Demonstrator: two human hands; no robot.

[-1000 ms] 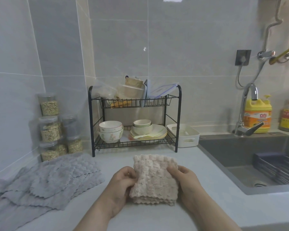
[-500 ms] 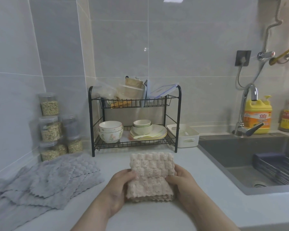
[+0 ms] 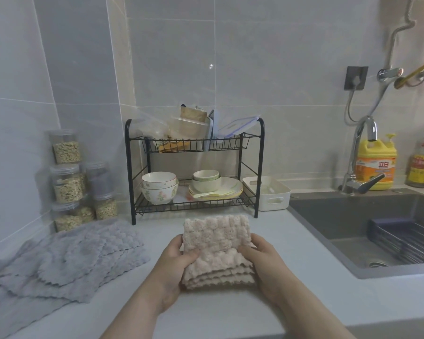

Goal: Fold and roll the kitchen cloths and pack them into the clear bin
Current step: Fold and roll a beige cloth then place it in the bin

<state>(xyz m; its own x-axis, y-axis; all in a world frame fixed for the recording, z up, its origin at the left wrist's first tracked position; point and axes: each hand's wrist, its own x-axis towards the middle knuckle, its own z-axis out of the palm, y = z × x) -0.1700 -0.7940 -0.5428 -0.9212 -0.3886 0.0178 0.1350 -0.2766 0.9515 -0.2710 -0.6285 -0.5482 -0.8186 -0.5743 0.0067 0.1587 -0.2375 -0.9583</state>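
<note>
Here, closest to the person, both hands hold one folded beige cloth (image 3: 217, 243) over the pale counter (image 3: 230, 314); whether it touches the counter I cannot tell. The left hand (image 3: 174, 267) grips its left edge with the thumb on top. The right hand (image 3: 267, 263) grips the right edge in the same way. Scalloped layers show along the cloth's lower edge. To the left, a heap of grey cloths (image 3: 71, 260) lies spread on the counter. Behind the heap, clear jars (image 3: 68, 182) of grain stand against the wall. Farther back stands a black dish rack (image 3: 261, 167) with bowls (image 3: 159, 187) and plates (image 3: 220, 192), a white basket (image 3: 269, 194) just beside it, and the dark sink (image 3: 352, 216) at the right.
</note>
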